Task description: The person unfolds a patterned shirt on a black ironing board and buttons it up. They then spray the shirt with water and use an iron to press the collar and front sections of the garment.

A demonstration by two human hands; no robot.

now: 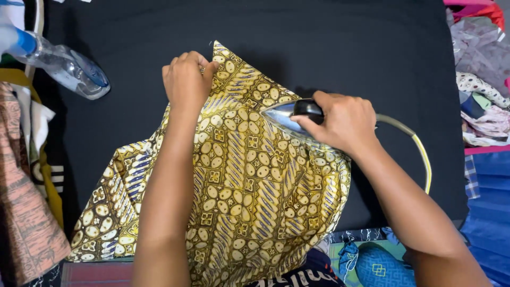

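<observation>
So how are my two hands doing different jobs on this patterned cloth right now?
The left hand pinches the gold patterned cloth near its top corner, while the right hand wraps the iron's dark handle. The left hand's grip is directly on fabric; the right hand touches only the iron, whose metal sole rests on the cloth. The left hand sits farther up the black ironing surface than the right. Both are closed, backs facing up.
</observation>
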